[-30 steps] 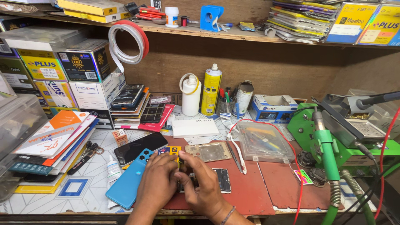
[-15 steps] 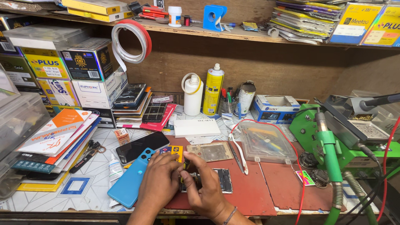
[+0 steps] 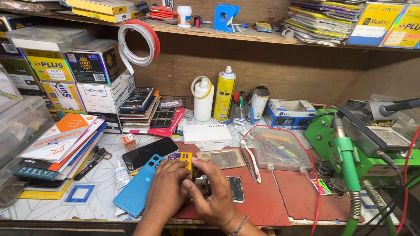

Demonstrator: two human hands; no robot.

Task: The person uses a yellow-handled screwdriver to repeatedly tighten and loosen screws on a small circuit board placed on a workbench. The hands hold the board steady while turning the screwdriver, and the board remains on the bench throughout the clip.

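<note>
My left hand point(image 3: 166, 189) and my right hand point(image 3: 213, 192) meet over an opened phone body point(image 3: 232, 189) lying on a red work mat point(image 3: 267, 199). Their fingers pinch a small part between them, mostly hidden by the hands. A small yellow card point(image 3: 185, 157) shows just beyond my left fingers. A blue phone back cover point(image 3: 135, 192) lies under my left wrist, and a black phone point(image 3: 148, 153) rests beside it. A metal phone frame point(image 3: 224, 158) sits just past my right fingers.
A white tweezers point(image 3: 253, 164) and a clear plastic box of tools point(image 3: 278, 148) lie to the right. A green soldering station point(image 3: 345, 148) stands at the far right. A yellow spray can point(image 3: 225, 94) and white bottle point(image 3: 203, 99) stand at the back. Stacked boxes point(image 3: 65, 78) fill the left.
Both hands stay over the opened phone; the fingers have shifted slightly closer together. The view has tilted a little.
</note>
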